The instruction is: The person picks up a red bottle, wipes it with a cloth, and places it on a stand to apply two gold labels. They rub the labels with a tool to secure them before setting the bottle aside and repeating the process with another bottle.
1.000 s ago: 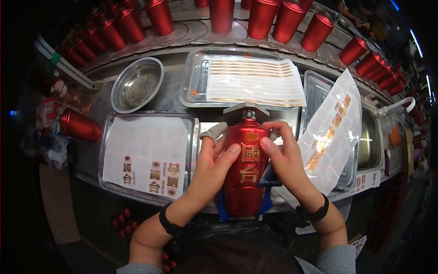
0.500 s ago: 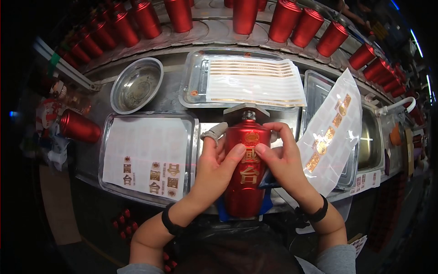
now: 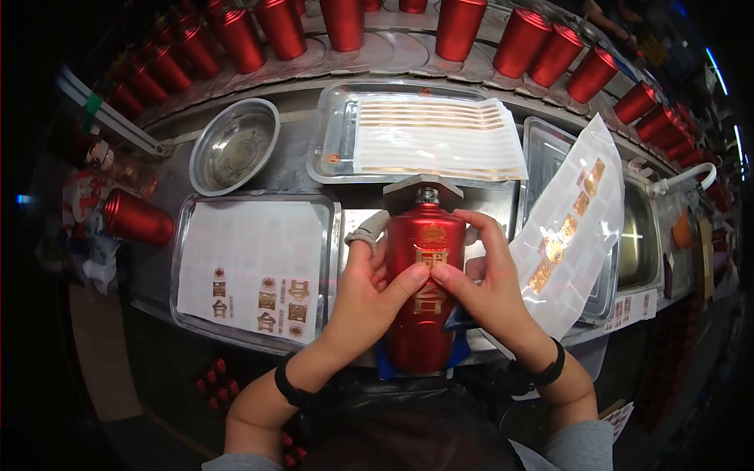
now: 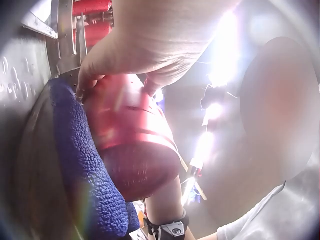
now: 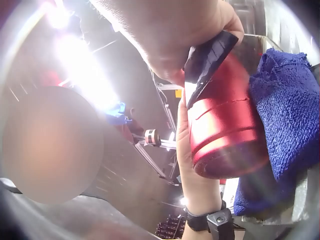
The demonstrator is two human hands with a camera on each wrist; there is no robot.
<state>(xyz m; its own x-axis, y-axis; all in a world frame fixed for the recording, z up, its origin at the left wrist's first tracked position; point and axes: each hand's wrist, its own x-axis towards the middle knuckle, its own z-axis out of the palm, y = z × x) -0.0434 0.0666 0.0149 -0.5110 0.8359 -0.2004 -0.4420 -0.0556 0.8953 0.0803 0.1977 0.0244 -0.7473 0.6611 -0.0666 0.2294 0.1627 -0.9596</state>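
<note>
A red bottle (image 3: 421, 337) with gold characters on its front lies in the middle, its silver neck (image 3: 427, 195) against a grey metal holder (image 3: 404, 191). From the left my left hand (image 3: 367, 286) grips its side, the thumb pressing on the upper character; one finger wears a pale cover. My right hand (image 3: 491, 286) grips the other side, thumb on the same character beside the left thumb. A dark, shiny piece (image 5: 207, 65) sits between my right hand and the bottle. Blue cloth (image 4: 90, 165) lies under the bottle, also visible as folded cloth (image 5: 290, 110) in the right wrist view.
A tray (image 3: 179, 294) with a character sheet lies left, below a metal bowl (image 3: 236, 147). Behind is a tray (image 3: 320, 149) with gold-striped sheets. A clear gold-label sheet (image 3: 577, 235) lies right, before a sink (image 3: 648, 259). Red bottles (image 3: 459, 30) line the conveyor.
Both thumbs have slid down the bottle's front from the top of the upper character towards its lower part, coming closer together. On the conveyor, the row of bottles has shifted.
</note>
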